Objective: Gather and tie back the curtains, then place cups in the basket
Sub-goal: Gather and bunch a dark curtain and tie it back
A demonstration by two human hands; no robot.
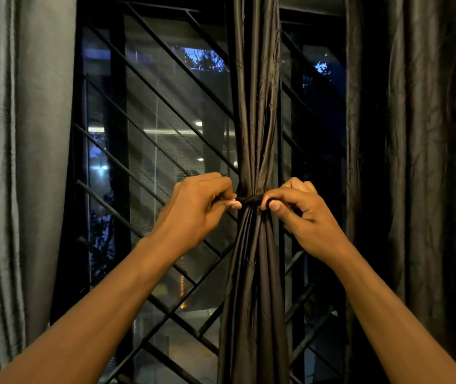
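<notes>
Brown gathered curtain (254, 120), one tie (251, 200), two hands pinching.

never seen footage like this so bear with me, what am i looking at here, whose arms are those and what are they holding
There is no machine here. A person wears a camera on the head, so the single picture looks forward and down along their own two bare arms.

They stand at a window with slanted metal bars; it is dark outside. In the middle hangs a dark curtain, gathered into a narrow bundle. A dark tie band wraps around it at the pinched waist.

The left hand pinches one end of that band, the right hand the other. Each grip is curled tight on it.

More curtains hang at the far left and far right. No cups or basket are in view.
</notes>
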